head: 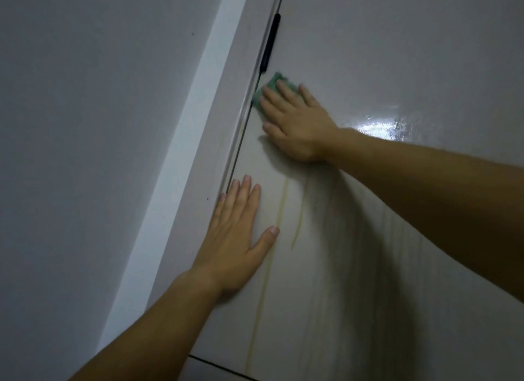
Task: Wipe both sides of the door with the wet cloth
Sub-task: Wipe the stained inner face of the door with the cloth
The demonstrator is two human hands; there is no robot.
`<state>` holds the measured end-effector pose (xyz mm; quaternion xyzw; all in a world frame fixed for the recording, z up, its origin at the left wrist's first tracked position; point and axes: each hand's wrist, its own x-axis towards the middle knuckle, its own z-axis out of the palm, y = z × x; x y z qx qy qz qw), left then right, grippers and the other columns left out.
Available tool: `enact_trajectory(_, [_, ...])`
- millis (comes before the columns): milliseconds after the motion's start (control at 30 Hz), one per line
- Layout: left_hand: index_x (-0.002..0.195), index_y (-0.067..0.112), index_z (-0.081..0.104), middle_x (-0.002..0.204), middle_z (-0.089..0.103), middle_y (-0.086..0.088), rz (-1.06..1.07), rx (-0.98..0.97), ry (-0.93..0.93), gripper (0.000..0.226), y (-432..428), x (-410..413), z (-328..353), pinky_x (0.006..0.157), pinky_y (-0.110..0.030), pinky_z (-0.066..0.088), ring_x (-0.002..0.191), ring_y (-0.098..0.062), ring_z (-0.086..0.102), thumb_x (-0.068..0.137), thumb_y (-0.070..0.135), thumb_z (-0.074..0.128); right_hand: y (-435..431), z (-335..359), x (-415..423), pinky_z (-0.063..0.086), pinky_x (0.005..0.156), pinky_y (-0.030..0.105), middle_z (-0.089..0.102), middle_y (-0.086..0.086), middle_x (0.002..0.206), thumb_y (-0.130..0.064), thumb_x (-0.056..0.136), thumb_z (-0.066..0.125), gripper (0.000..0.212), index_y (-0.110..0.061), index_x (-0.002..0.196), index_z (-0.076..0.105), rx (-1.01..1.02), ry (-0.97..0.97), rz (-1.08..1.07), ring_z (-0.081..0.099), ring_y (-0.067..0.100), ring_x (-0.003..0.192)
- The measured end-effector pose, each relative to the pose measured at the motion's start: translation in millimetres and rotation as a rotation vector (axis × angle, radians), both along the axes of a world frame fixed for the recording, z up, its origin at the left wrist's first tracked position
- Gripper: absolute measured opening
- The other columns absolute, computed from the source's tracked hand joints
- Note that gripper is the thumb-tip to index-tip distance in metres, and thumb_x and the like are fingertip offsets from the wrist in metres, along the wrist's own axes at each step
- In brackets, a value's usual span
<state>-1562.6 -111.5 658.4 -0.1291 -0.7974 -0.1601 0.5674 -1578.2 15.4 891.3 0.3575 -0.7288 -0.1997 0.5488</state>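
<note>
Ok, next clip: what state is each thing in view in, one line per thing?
door: looks flush with the frame at the hinge edge.
yellowish streaks: run down the door, unwiped.
shiny patch: glossy, looks wet.
green cloth: pressed against the door under the right hand's fingers.
right hand: fingers straight, pressing the cloth.
left hand: flat on the door, holds nothing.
hinge: black, just above the cloth.

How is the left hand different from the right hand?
The right hand presses a green cloth against the door; the left hand lies on bare door, with no cloth. The right hand is farther up, near the black hinge; the left hand is lower, beside yellowish streaks. Both lie flat, fingers straight.
</note>
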Motion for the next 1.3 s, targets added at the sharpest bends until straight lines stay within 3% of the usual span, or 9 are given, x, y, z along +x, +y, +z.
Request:
enact_trajectory(133, [0.159,0.03,-0.019,0.163,-0.034,0.015,-0.007,-0.01,-0.023,0.082,1.1,2.1,-3.5,0.119,-0.025,-0.022,0.147,-0.002,-0.034,0.095,0.069,0.014,27.7,-36.6,-0.1,-0.013,0.125,0.042,-0.003,-0.005,0.17,-0.06,0.098,0.0,0.072,-0.028,0.163,-0.001,0.302,-0.007,0.016,-0.011,0.018,0.157])
enact_trajectory(333, [0.16,0.029,-0.018,0.164,-0.032,0.013,0.04,-0.012,-0.013,0.082,1.3,1.7,-7.1,0.117,-0.021,-0.026,0.148,-0.003,-0.033,0.095,0.069,0.015,13.7,-4.2,4.8,-0.011,0.126,0.048,-0.002,0.001,0.172,-0.05,0.108,0.016,0.063,-0.025,0.164,0.001,-0.034,-0.011,-0.018,-0.01,0.022,0.158])
enact_trajectory(533, [0.159,0.029,-0.019,0.164,-0.032,0.012,0.035,-0.021,-0.021,0.083,2.9,1.1,-6.2,0.115,-0.019,-0.028,0.148,-0.003,-0.033,0.096,0.069,0.015,25.0,-47.1,-0.8,-0.014,0.125,0.042,-0.001,-0.006,0.171,-0.058,0.097,-0.001,0.072,-0.03,0.163,0.001,0.372,-0.01,0.02,-0.01,0.017,0.157])
enact_trajectory(700, [0.16,0.028,-0.018,0.165,-0.031,0.011,0.053,-0.019,-0.021,0.082,1.5,-0.8,-8.9,0.119,-0.026,-0.022,0.149,-0.004,-0.032,0.096,0.068,0.016,5.4,-20.9,-1.8,-0.012,0.126,0.048,-0.001,-0.002,0.172,-0.051,0.105,0.01,0.063,-0.028,0.164,0.001,0.064,0.0,0.001,-0.01,0.021,0.158])
enact_trajectory(900, [0.16,0.027,-0.018,0.166,-0.03,0.008,0.058,-0.032,-0.02,0.084,0.2,-2.2,-8.2,0.122,-0.029,-0.019,0.15,-0.006,-0.031,0.096,0.068,0.016,43.6,-55.0,-7.4,-0.013,0.125,0.044,0.0,-0.004,0.171,-0.059,0.099,0.001,0.07,-0.029,0.163,0.001,0.313,0.033,0.011,-0.009,0.019,0.157])
enact_trajectory(1067, [0.16,0.032,-0.018,0.165,-0.031,0.009,0.108,-0.046,-0.006,0.08,0.5,-4.9,-9.1,0.123,-0.034,-0.017,0.15,-0.009,-0.031,0.097,0.068,0.016,65.3,-27.8,-6.6,-0.01,0.126,0.047,0.001,0.001,0.172,-0.059,0.099,0.005,0.073,-0.025,0.163,0.002,-0.074,0.046,-0.023,-0.006,0.022,0.158])
enact_trajectory(1233, [0.16,0.032,-0.016,0.166,-0.031,0.008,0.128,-0.046,0.001,0.078,2.8,-5.9,-8.3,0.12,-0.028,-0.024,0.15,-0.009,-0.032,0.097,0.066,0.016,79.8,-68.6,-9.0,-0.012,0.125,0.044,0.0,0.0,0.171,-0.059,0.101,0.001,0.07,-0.026,0.163,0.001,0.292,0.065,-0.013,-0.009,0.022,0.157])
enact_trajectory(1300, [0.161,0.031,-0.015,0.166,-0.03,0.007,0.133,-0.049,0.005,0.078,3.6,-6.1,-8.6,0.118,-0.025,-0.026,0.15,-0.009,-0.032,0.097,0.066,0.016,90.8,-45.5,-9.4,-0.01,0.125,0.043,0.004,0.001,0.171,-0.059,0.1,0.002,0.073,-0.025,0.163,0.005,0.21,0.083,-0.039,-0.006,0.022,0.157])
